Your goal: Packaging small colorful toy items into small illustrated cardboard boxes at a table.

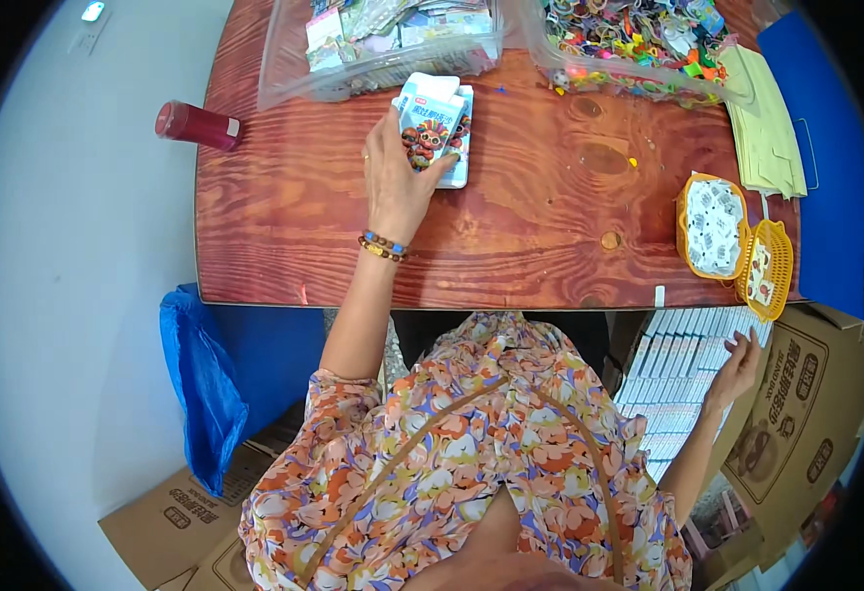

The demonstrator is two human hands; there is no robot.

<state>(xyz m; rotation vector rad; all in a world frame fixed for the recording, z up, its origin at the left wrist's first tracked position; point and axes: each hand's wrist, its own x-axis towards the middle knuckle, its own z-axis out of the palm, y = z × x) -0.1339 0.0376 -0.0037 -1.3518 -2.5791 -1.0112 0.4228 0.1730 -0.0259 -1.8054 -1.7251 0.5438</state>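
My left hand (399,180) grips a small blue-and-white cardboard box (428,126) with a cartoon figure on its front. The box's top flap stands up. Partly hidden beneath it lies a second similar box (462,167), on the wooden table. Off the table's right front edge, my right hand (735,369) hangs with its fingers apart and nothing in it. Below that hand, a carton holds rows of packed small boxes (670,369). The yellow baskets are just above my right hand.
Two clear plastic bins (388,71) hold flat packets and small colourful trinkets. At the right lie yellow-green sheets (762,128) and yellow baskets (683,222) with printed papers. A red cylinder (199,126) sits at the left edge. Brown cartons (792,414) and a blue bag (196,374) are below.
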